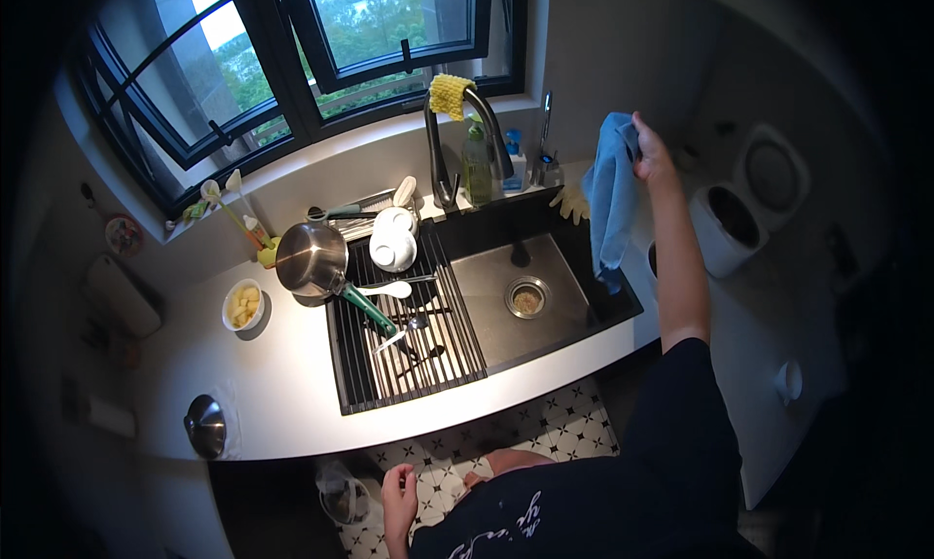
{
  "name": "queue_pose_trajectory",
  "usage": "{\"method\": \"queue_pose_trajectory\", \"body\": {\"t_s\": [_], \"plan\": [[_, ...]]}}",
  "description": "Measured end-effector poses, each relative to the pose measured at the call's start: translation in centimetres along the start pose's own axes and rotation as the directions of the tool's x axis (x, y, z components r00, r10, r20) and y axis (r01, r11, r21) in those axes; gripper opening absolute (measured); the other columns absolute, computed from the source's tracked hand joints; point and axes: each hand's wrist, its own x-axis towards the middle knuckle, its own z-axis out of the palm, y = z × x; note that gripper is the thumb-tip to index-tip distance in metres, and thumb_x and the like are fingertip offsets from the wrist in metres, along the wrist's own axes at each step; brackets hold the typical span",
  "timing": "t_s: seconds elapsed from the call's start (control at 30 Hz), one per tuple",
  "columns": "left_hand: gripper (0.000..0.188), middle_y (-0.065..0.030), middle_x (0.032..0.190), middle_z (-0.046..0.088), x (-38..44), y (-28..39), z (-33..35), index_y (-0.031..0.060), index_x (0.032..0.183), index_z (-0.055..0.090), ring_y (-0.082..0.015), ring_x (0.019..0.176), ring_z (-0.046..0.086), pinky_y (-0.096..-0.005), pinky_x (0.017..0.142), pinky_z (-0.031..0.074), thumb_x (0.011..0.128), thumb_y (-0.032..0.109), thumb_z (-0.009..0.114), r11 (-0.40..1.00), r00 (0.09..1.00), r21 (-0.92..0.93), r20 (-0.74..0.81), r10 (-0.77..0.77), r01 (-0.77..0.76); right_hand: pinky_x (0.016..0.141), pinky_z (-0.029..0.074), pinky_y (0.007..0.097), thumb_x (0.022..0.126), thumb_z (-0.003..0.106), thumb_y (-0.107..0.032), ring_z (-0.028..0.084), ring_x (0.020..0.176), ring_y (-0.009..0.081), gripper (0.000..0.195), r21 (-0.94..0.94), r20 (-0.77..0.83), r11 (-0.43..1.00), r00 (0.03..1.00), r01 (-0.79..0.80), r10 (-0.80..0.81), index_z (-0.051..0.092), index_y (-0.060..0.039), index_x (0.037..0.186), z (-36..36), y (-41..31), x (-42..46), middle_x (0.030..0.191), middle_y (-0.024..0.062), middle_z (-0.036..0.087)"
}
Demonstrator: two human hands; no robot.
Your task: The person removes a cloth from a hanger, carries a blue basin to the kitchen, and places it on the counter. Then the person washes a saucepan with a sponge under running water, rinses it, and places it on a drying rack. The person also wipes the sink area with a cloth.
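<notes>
My right hand (651,154) grips the top of a blue cloth (611,187), which hangs in folds over the right end of the sink (485,340). The cloth's lower tip reaches down by the dark sink wall. Low in the view, my left hand (400,497) hangs in front of the counter, fingers loosely curled, with nothing visible in it. Pale rubber gloves (571,203) lie over the sink's back right corner, partly behind the cloth. Light brown scraps sit in the drain strainer (527,298).
A roll-up drying rack (467,340) bears a green-handled saucepan (312,260), white bowls (394,249) and spoons. A yellow cloth (450,95) drapes over the faucet (435,143). Left on the counter are a bowl of pale chunks (243,305) and a metal bowl (206,426); right, a white lidded appliance (726,227).
</notes>
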Motion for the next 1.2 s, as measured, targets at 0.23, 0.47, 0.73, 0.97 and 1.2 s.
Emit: {"method": "queue_pose_trajectory", "body": {"t_s": [0.23, 0.47, 0.73, 0.97, 1.2], "plan": [[0.016, -0.0141, 0.095, 0.059, 2.7, 1.6, -1.3, -0.0008, 0.103, 0.06, -0.0265, 0.083, 0.058, -0.0342, 0.076, 0.047, 0.091, 0.008, 0.057, 0.995, 0.988, 0.096, -0.155, 0.022, -0.008, 0.104, 0.04, 0.0405, 0.094, 0.048, -0.055, 0.053, 0.123, 0.028, 0.064, -0.563, 0.172, 0.686, 0.877, 0.462, -0.449, 0.051, -0.0045, 0.135, 10.4, -4.1, 7.0, 0.132, 0.0159, 0.057], [0.015, -0.0129, 0.091, 0.061, 3.0, 1.9, -3.4, 0.0003, 0.103, 0.061, -0.0228, 0.083, 0.061, -0.0316, 0.073, 0.049, 0.09, 0.007, 0.058, 0.966, 0.945, 0.241, -0.283, 0.166, -0.097, 0.1, 0.042, 0.0366, 0.09, 0.056, -0.045, 0.054, 0.121, 0.0291, 0.056, -0.755, 0.623, -0.259, 0.782, 0.603, 0.004, 0.055, -0.0085, 0.133, 20.7, 7.8, 16.3, 0.13, 0.0157, 0.059], [0.02, -0.0138, 0.086, 0.052, 4.2, 1.8, -13.9, -0.0003, 0.106, 0.057, -0.0282, 0.076, 0.056, -0.0363, 0.07, 0.046, 0.089, 0.012, 0.06, 0.984, 0.838, 0.156, -0.546, 0.013, 0.086, 0.094, 0.046, 0.0316, 0.094, 0.051, -0.011, 0.062, 0.107, 0.0209, 0.031, -0.569, 0.515, 0.098, 0.446, 0.817, -0.732, 0.063, -0.0032, 0.122, 8.6, 6.8, 11.7, 0.118, 0.0112, 0.066], [0.062, -0.0262, 0.119, 0.051, 13.8, -8.8, -32.9, 0.0013, 0.132, 0.039, -0.0397, 0.105, 0.059, -0.0429, 0.086, 0.052, 0.084, 0.027, 0.069, 0.826, 0.431, 0.295, -0.9, 0.071, 0.48, 0.089, 0.046, 0.0263, 0.096, 0.047, -0.001, 0.059, 0.095, 0.0144, 0.019, -0.403, 0.562, 0.488, 0.631, 0.774, -0.535, 0.061, 0.0023, 0.109, 12.0, 20.7, -9.3, 0.104, 0.0062, 0.063], [0.06, -0.0247, 0.126, 0.053, 24.0, -15.8, -45.7, 0.0079, 0.133, 0.039, -0.0391, 0.11, 0.059, -0.0475, 0.084, 0.053, 0.088, 0.04, 0.064, 0.683, 0.527, 0.296, -0.836, -0.154, 0.668, 0.081, 0.046, 0.0235, 0.095, 0.051, -0.001, 0.057, 0.09, 0.0097, 0.014, -0.498, 0.65, 0.538, 0.704, 0.68, -0.286, 0.062, 0.0019, 0.103, 23.2, 31.4, -30.4, 0.096, 0.0033, 0.062]]}}
